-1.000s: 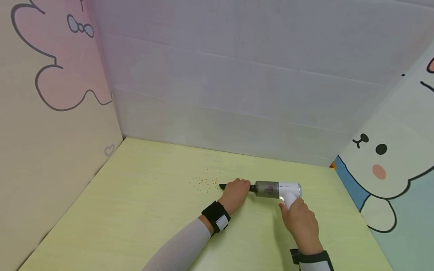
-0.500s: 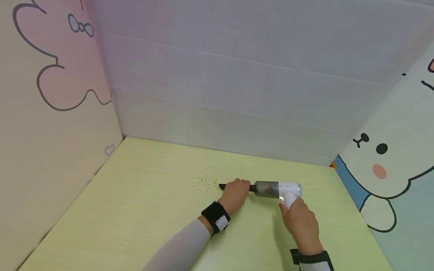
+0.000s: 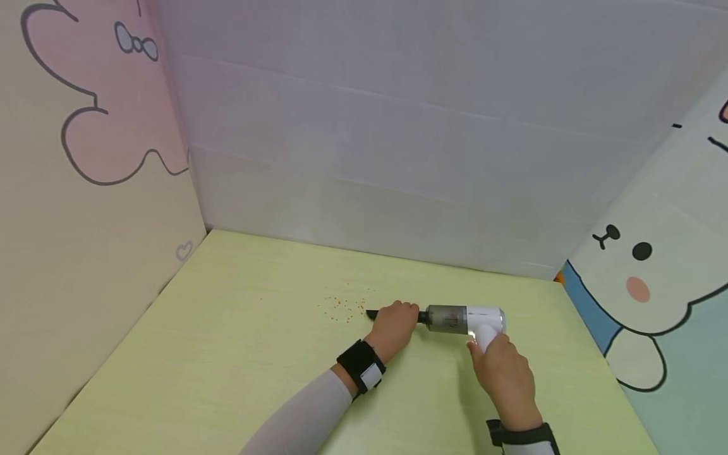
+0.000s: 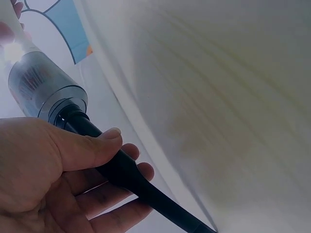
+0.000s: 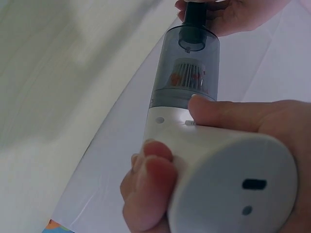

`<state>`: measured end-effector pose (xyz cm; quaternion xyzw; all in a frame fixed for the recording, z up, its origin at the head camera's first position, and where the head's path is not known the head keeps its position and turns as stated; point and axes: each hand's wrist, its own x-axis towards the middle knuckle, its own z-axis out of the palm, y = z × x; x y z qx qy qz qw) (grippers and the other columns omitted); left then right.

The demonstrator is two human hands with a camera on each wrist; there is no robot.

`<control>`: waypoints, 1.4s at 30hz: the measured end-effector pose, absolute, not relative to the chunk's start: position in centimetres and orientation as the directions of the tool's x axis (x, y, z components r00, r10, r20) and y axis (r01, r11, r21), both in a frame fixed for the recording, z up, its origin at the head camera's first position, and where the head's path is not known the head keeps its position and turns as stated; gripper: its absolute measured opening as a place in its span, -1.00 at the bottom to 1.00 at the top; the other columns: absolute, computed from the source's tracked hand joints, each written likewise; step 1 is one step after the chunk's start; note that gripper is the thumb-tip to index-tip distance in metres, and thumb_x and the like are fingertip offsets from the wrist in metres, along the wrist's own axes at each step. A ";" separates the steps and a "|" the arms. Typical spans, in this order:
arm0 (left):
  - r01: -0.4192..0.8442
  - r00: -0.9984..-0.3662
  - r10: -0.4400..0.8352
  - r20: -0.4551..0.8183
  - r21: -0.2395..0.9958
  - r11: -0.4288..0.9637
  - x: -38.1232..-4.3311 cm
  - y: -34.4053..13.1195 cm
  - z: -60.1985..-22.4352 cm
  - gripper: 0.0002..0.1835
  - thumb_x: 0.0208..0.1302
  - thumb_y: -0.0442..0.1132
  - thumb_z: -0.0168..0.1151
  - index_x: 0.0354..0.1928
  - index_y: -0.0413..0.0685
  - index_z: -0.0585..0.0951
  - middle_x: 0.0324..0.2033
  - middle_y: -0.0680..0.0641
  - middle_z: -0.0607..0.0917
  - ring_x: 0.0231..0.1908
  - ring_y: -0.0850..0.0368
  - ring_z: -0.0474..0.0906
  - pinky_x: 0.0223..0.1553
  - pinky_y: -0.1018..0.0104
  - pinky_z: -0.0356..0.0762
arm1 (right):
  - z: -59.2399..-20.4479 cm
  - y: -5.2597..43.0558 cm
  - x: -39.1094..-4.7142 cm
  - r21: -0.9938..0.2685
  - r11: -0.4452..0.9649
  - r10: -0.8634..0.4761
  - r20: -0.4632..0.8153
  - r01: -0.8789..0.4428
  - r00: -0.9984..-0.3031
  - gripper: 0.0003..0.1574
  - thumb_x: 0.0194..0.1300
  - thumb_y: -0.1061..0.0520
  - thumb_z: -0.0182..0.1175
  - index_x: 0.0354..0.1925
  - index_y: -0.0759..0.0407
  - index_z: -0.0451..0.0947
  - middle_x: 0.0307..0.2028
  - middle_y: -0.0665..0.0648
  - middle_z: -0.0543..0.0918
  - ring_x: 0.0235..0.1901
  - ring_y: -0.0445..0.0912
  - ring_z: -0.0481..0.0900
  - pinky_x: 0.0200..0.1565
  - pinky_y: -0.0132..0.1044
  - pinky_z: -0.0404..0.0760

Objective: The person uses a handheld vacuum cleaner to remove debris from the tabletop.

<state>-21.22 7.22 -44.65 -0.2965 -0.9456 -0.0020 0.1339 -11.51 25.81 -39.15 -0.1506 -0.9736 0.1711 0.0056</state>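
A handheld vacuum cleaner [image 3: 485, 316] with a white body and a clear grey dust cup [image 5: 187, 73] lies sideways over the table. My right hand [image 3: 505, 379] grips its white handle, the thumb up near a lit spot on the body. Around the black nozzle [image 4: 129, 172] curl the thumb and fingers of my left hand [image 3: 394, 328]. The nozzle tip [image 3: 372, 313] points left, right at the edge of a patch of small orange crumbs [image 3: 344, 306]. Inside the dust cup a ribbed filter with some orange-red bits shows in the right wrist view.
The pale yellow table [image 3: 239, 354] meets a plain light back wall [image 3: 364, 158]. Side panels with cartoon drawings stand at left [image 3: 114, 253] and right [image 3: 671, 303]. A lone speck [image 3: 261, 299] lies left of the crumb patch.
The nozzle tip has shifted very slightly left toward the crumbs. Both hands keep their hold on the vacuum cleaner, and the crumbs look the same.
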 end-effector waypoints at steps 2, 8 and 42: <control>0.562 -0.790 0.559 0.250 -0.070 0.824 -21.2 7.2 -44.6 -0.94 0.42 -0.24 0.28 -0.15 0.00 0.69 -0.34 0.07 0.71 -0.35 0.19 0.63 -0.52 0.41 0.58 | -39.2 25.8 -11.4 -0.335 0.896 0.294 -0.041 0.290 -0.955 -0.33 0.43 -0.07 0.21 -0.19 0.61 0.31 -0.48 0.37 0.51 -0.56 0.11 0.54 -0.59 -0.06 0.52; 0.557 -0.799 0.555 0.233 -0.065 0.828 -21.1 7.2 -44.6 -0.95 0.42 -0.25 0.28 -0.16 0.01 0.69 -0.34 0.06 0.71 -0.34 0.19 0.63 -0.51 0.40 0.59 | -39.0 25.6 -11.3 -0.333 0.894 0.296 -0.060 0.299 -0.953 -0.32 0.43 -0.06 0.20 -0.17 0.62 0.30 -0.46 0.38 0.51 -0.55 0.11 0.54 -0.59 -0.07 0.52; 0.558 -0.797 0.553 0.243 -0.054 0.828 -20.3 6.6 -44.1 -0.94 0.42 -0.26 0.27 -0.27 0.00 0.67 -0.41 0.06 0.69 -0.41 0.18 0.60 -0.55 0.39 0.55 | -39.1 25.6 -11.1 -0.324 0.911 0.257 -0.033 0.254 -0.966 -0.32 0.41 -0.07 0.24 -0.20 0.61 0.33 -0.47 0.37 0.52 -0.55 0.10 0.53 -0.56 -0.02 0.54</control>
